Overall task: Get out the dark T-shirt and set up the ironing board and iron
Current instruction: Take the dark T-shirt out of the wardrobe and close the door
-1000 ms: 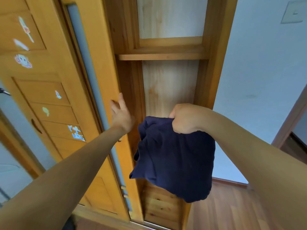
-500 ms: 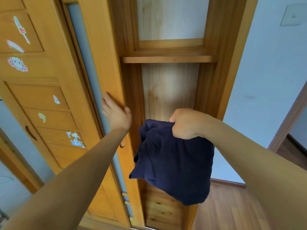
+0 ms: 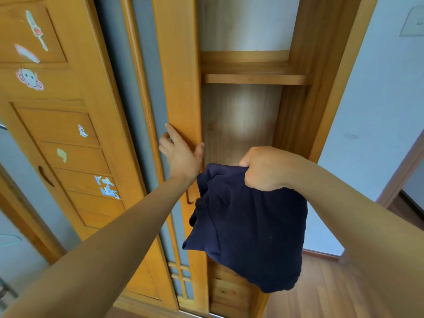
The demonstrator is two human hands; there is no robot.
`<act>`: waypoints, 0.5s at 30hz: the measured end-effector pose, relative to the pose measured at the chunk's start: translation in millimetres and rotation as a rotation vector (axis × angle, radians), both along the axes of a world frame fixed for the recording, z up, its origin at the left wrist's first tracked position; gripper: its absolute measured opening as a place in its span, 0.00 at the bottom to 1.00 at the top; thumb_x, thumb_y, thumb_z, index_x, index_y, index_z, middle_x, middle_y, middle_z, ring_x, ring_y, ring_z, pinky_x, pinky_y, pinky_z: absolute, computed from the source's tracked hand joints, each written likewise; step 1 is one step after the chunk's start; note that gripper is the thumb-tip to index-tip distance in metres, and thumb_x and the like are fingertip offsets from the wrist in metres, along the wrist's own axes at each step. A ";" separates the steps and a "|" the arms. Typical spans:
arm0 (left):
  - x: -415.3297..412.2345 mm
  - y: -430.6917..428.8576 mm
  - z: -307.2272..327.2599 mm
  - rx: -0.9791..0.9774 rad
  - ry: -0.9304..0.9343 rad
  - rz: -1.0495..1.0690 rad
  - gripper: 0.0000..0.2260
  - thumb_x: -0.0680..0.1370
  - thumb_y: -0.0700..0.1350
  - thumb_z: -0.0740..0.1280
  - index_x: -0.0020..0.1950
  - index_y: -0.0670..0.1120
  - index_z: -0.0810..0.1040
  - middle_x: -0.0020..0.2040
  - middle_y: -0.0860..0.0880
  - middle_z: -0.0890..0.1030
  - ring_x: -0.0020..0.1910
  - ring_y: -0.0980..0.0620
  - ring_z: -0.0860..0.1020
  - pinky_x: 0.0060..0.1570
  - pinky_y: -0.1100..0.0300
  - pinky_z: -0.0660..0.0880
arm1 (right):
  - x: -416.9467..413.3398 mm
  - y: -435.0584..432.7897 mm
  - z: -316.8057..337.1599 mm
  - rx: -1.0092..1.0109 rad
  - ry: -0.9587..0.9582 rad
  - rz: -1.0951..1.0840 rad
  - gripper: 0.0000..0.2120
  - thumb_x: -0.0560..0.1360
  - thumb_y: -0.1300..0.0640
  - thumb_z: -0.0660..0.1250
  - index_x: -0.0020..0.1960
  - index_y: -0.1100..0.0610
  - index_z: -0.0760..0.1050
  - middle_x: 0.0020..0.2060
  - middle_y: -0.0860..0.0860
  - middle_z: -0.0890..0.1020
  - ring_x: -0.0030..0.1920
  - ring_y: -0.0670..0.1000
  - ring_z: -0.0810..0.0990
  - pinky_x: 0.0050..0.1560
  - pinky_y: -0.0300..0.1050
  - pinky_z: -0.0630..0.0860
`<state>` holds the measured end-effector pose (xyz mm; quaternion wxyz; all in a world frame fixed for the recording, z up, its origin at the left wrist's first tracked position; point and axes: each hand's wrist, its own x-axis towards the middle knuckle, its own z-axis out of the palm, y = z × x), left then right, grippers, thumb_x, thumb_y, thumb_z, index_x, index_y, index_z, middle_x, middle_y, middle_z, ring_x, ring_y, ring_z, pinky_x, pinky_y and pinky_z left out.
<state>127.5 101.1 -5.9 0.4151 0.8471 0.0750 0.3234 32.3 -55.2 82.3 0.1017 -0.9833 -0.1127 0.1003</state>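
A folded dark navy T-shirt (image 3: 247,228) hangs in front of the open wardrobe, gripped at its top edge by my right hand (image 3: 263,168). My left hand (image 3: 181,152) lies flat with fingers spread against the right stile of the wooden sliding door (image 3: 181,88), thumb at the door's edge. The wardrobe opening (image 3: 241,125) beside it shows a bare wooden shelf (image 3: 252,78) and back panel. No ironing board or iron is in view.
A second wardrobe door (image 3: 57,134) with stickers and a recessed handle stands at the left. A white wall (image 3: 378,111) with a switch plate is at the right, above wooden floor (image 3: 321,290). A doorway edge shows at far right.
The sliding door has moved right under my left hand, narrowing the wardrobe opening. My right hand keeps hold of the T-shirt in about the same place.
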 end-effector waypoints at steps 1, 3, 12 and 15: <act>-0.5 -4.3 1.0 -0.008 0.005 -0.004 0.41 0.75 0.49 0.68 0.76 0.40 0.44 0.71 0.38 0.55 0.70 0.41 0.55 0.68 0.52 0.60 | -1.3 -1.9 0.2 -0.003 0.002 0.000 0.13 0.77 0.67 0.57 0.55 0.59 0.78 0.36 0.52 0.74 0.34 0.48 0.71 0.31 0.36 0.68; -1.6 -15.0 3.8 -0.036 0.004 -0.018 0.42 0.73 0.49 0.71 0.76 0.41 0.47 0.70 0.39 0.56 0.70 0.42 0.56 0.67 0.52 0.61 | -3.3 -7.6 0.0 -0.009 0.004 -0.004 0.14 0.77 0.66 0.58 0.57 0.58 0.78 0.39 0.53 0.76 0.35 0.48 0.72 0.32 0.35 0.68; -9.1 -62.1 6.1 -0.055 -0.012 -0.089 0.44 0.66 0.51 0.77 0.72 0.40 0.55 0.67 0.41 0.61 0.67 0.44 0.60 0.67 0.51 0.62 | -16.4 -40.2 -6.5 0.056 0.020 -0.078 0.13 0.76 0.66 0.59 0.54 0.58 0.79 0.45 0.55 0.81 0.41 0.51 0.76 0.34 0.35 0.70; -13.2 -78.0 7.0 -0.053 -0.021 -0.125 0.43 0.66 0.51 0.77 0.72 0.41 0.56 0.67 0.41 0.61 0.67 0.44 0.61 0.66 0.53 0.62 | -20.3 -53.4 -7.2 0.055 0.035 -0.104 0.12 0.76 0.65 0.58 0.52 0.58 0.79 0.41 0.53 0.79 0.39 0.50 0.76 0.34 0.36 0.69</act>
